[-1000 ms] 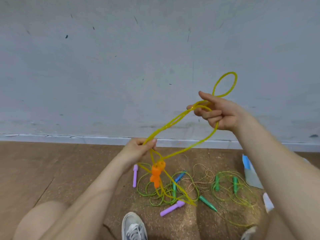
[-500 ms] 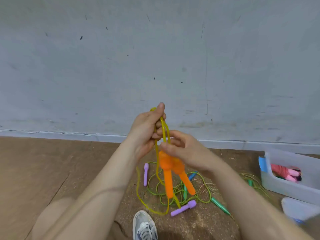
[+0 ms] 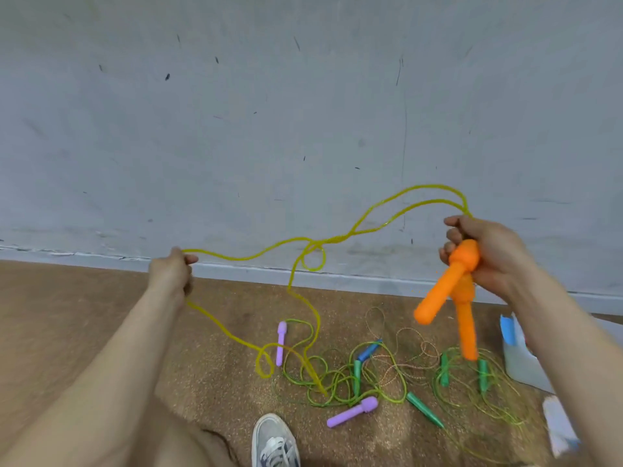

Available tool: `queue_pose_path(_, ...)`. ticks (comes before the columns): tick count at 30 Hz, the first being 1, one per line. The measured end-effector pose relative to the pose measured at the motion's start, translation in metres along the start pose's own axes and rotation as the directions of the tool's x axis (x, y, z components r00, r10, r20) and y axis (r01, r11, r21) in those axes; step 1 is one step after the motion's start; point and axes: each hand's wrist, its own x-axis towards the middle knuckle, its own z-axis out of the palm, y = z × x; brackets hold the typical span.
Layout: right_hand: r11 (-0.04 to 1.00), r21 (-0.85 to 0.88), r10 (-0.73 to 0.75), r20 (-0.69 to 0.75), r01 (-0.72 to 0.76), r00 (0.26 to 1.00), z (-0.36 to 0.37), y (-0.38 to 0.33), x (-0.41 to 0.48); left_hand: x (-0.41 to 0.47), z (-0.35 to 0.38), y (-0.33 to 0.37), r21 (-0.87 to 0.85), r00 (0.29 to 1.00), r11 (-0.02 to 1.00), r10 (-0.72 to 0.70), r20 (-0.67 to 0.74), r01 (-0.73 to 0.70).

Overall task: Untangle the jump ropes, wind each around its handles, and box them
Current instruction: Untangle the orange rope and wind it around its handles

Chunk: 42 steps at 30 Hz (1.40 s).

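My right hand (image 3: 488,257) grips the two orange handles (image 3: 451,288) of a yellow jump rope near their tops, and the handles hang downward. The yellow rope (image 3: 303,251) runs in a doubled strand from that hand leftward to my left hand (image 3: 172,271), which pinches it out to the left. From there the rope loops down onto the floor. More tangled ropes lie on the floor below: a green rope (image 3: 337,379) with purple handles (image 3: 352,411), green handles (image 3: 424,409) and a blue handle (image 3: 369,348).
A translucent plastic box (image 3: 522,362) stands on the floor at the right with a blue item at its rim, and a white lid (image 3: 559,426) lies in front of it. My shoe (image 3: 274,443) is at the bottom centre. A grey wall rises behind the brown floor.
My hands, together at the centre half a second ago, have moved apart. The right hand carried the orange handles to the right and the left hand drew the yellow rope out to the left.
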Motion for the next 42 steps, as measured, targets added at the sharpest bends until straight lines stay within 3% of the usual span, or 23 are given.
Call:
queue_pose_path(2, 0.995, -0.092, 0.041, 0.071, -0.034, 0.997, -0.003, 0.000, 0.000, 0.014, 0.000, -0.020, 0.242, 1.000, 0.970, -0.007, -0.008, 0.009)
queue_pose_path(5, 0.975, -0.176, 0.177, 0.258, -0.134, 0.950, 0.015, 0.001, -0.011, -0.004, 0.015, -0.036, 0.713, 0.985, 0.683, 0.157, 0.070, -0.160)
queue_pose_path(6, 0.966, -0.211, 0.214, 0.325, -0.150, 0.921, 0.023, 0.002, -0.016, -0.019, 0.027, -0.037, 0.724, 0.959, 0.629, 0.198, 0.201, -0.282)
queue_pose_path(7, 0.957, -0.244, 0.246, 0.389, -0.159, 0.888, 0.032, 0.003, -0.020, -0.038, 0.042, -0.040, 0.637, 0.907, 0.656, 0.201, 0.371, -0.406)
queue_pose_path(10, 0.940, -0.288, 0.321, 0.558, -0.184, 0.765, 0.055, 0.003, -0.029, -0.104, 0.094, -0.054, 0.303, 0.599, 0.777, 0.117, 0.792, -0.552)
queue_pose_path(12, 0.952, -0.218, 0.307, 0.695, -0.216, 0.650, 0.060, -0.002, -0.029, -0.140, 0.124, -0.074, 0.204, 0.425, 0.861, 0.016, 0.905, -0.466)
queue_pose_path(13, 0.956, -0.158, 0.277, 0.760, -0.247, 0.588, 0.059, -0.006, -0.027, -0.151, 0.136, -0.086, 0.211, 0.379, 0.877, -0.036, 0.925, -0.432)
queue_pose_path(15, 0.938, -0.008, 0.188, 0.852, -0.347, 0.488, 0.047, -0.018, -0.019, -0.159, 0.148, -0.111, 0.276, 0.333, 0.803, -0.103, 0.937, -0.528)
queue_pose_path(16, 0.915, 0.073, 0.141, 0.863, -0.396, 0.486, 0.037, -0.025, -0.013, -0.154, 0.147, -0.121, 0.299, 0.324, 0.770, -0.126, 0.938, -0.564)
queue_pose_path(18, 0.896, 0.214, 0.079, 0.786, -0.390, 0.613, 0.010, -0.040, -0.003, -0.136, 0.132, -0.133, 0.324, 0.389, 0.827, -0.141, 0.911, -0.460)
queue_pose_path(20, 0.939, 0.249, 0.054, 0.577, -0.238, 0.815, -0.020, -0.049, 0.005, -0.117, 0.111, -0.124, 0.250, 0.466, 0.952, -0.141, 0.873, -0.180)
queue_pose_path(22, 0.969, 0.218, 0.048, 0.289, -0.115, 0.956, -0.047, -0.043, 0.009, -0.096, 0.092, -0.100, 0.102, 0.459, 0.995, -0.099, 0.883, 0.018)
queue_pose_path(23, 0.971, 0.224, 0.050, 0.145, -0.082, 0.988, -0.057, -0.036, 0.013, -0.088, 0.085, -0.086, 0.063, 0.446, 0.997, -0.077, 0.892, 0.046)
queue_pose_path(25, 0.973, 0.222, 0.077, -0.081, -0.057, 0.994, -0.070, -0.018, 0.024, -0.076, 0.076, -0.060, 0.062, 0.439, 0.996, -0.085, 0.895, 0.067)
queue_pose_path(26, 0.985, 0.158, 0.100, -0.154, -0.076, 0.983, -0.072, -0.010, 0.026, -0.072, 0.073, -0.051, 0.052, 0.467, 0.995, -0.088, 0.880, 0.089)
queue_pose_path(28, 0.984, -0.055, 0.155, -0.241, -0.172, 0.958, -0.080, 0.003, 0.031, -0.067, 0.071, -0.036, -0.063, 0.613, 0.992, -0.020, 0.790, 0.112)
queue_pose_path(30, 0.941, -0.244, 0.164, -0.282, -0.236, 0.945, -0.090, 0.014, 0.033, -0.065, 0.070, -0.023, -0.179, 0.768, 0.984, 0.093, 0.634, 0.028)
queue_pose_path(33, 0.874, -0.408, 0.115, -0.358, -0.266, 0.927, -0.109, 0.021, 0.035, -0.059, 0.063, -0.007, -0.115, 0.848, 0.972, 0.235, 0.475, -0.206)
queue_pose_path(35, 0.865, -0.418, 0.105, -0.394, -0.279, 0.913, -0.119, 0.017, 0.035, -0.051, 0.054, 0.001, 0.156, 0.817, 0.899, 0.284, 0.502, -0.409)
queue_pose_path(37, 0.855, -0.425, 0.165, -0.325, -0.299, 0.931, -0.113, 0.008, 0.030, -0.052, 0.053, 0.003, 0.385, 0.748, 0.744, 0.227, 0.623, -0.546)
queue_pose_path(39, 0.792, -0.520, 0.284, -0.149, -0.320, 0.947, -0.087, 0.002, 0.019, -0.062, 0.066, -0.008, 0.406, 0.667, 0.716, 0.113, 0.736, -0.568)
queue_pose_path(42, 0.749, -0.623, 0.390, 0.138, -0.227, 0.910, -0.043, 0.004, 0.001, -0.096, 0.109, -0.049, 0.343, 0.511, 0.763, -0.020, 0.859, -0.548)
